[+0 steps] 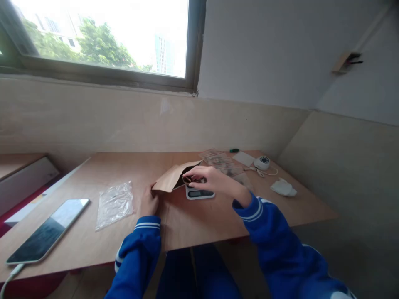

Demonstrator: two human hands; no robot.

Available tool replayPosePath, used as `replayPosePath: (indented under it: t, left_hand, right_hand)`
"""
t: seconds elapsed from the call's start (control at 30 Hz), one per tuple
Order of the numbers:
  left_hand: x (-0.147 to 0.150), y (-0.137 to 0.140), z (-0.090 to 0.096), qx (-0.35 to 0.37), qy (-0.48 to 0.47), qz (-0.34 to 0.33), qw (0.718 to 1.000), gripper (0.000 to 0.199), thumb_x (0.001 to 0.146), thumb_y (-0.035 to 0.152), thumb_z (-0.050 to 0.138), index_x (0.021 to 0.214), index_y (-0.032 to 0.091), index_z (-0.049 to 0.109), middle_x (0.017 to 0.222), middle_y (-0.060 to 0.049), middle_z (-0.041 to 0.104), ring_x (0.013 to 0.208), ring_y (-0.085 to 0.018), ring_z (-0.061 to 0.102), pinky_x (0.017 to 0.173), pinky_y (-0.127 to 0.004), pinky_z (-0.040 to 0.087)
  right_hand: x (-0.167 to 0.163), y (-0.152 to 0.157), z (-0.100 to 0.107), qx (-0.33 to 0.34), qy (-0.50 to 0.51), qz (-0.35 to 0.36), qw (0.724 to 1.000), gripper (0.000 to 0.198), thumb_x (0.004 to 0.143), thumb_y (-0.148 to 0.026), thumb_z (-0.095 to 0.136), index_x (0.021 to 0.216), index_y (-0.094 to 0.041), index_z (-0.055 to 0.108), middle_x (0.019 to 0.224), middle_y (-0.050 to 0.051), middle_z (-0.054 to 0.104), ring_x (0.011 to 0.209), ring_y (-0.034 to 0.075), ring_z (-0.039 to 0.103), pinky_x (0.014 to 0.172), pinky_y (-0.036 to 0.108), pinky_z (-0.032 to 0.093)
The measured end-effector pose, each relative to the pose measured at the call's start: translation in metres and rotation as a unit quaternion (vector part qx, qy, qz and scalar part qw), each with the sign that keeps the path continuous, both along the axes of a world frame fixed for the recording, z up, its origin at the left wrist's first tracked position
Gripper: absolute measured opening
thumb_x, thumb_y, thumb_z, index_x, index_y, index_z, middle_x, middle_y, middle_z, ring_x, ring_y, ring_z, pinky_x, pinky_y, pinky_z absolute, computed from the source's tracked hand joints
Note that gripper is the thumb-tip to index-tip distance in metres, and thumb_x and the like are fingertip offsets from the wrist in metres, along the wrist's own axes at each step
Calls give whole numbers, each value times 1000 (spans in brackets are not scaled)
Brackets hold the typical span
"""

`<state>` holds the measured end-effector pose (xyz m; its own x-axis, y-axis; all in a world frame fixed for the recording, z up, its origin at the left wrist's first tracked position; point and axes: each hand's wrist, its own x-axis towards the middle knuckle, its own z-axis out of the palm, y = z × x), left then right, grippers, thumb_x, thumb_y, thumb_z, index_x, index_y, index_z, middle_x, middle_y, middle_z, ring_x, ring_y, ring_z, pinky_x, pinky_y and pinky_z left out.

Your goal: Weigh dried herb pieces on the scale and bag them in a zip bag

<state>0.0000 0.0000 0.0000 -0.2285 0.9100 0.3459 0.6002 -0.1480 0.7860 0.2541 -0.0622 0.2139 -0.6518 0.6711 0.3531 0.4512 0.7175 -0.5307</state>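
Left hand (149,202) pinning bag (172,178) near edge, fingers flat together. Right hand (204,177) pinching dark bits above scale (200,193), at bag mouth; loading step, next needing steady feed.

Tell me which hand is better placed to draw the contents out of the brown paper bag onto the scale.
Right, probably. The right hand already has its fingers at the open mouth of the brown paper bag, directly above the small white digital scale. The left hand rests at the bag's closed end, steadying it.

Paper bag (171,177) left of scale (200,193)
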Motion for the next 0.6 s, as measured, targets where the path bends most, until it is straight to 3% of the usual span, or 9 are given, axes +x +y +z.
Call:
replayPosePath:
  t: [0.1,0.17,0.4,0.5,0.6]
  left_hand:
    - [1,0,3,-32,42,31,998,45,75,20,49,119,17,53,113,-12,62,106,-27,59,92,-40,46]
    - [2,-1,6,-57,67,70,994,42,76,24,50,117,15,54,110,-14,62,105,-30,59,89,-44,46]
    - [4,-1,12,-65,76,145,984,37,78,40,52,104,14,57,96,-12,62,101,-31,58,86,-44,45]
    - [4,-1,11,-61,81,144,984,39,77,40,53,107,15,55,99,-12,61,103,-31,58,88,-44,44]
    - [3,0,11,-62,90,140,984,41,76,37,53,110,15,54,103,-13,60,105,-31,57,89,-44,44]
  right_hand:
    - [21,-2,-6,-11,84,-89,992,32,85,-30,59,116,-22,63,110,5,66,88,15,64,79,27,52]
    - [35,3,-22,-16,98,-141,985,32,85,-32,60,115,-22,64,108,6,66,86,15,64,77,28,52]
    - [59,33,-107,-12,19,-227,974,29,86,-28,58,110,-17,66,97,8,67,79,17,64,75,31,51]
    - [55,38,-127,10,-16,-240,971,28,87,-28,56,111,-16,64,102,10,66,87,19,64,79,32,50]
    - [46,43,-136,77,-89,-264,957,25,88,-27,56,109,-16,63,104,12,66,97,24,61,85,38,46]
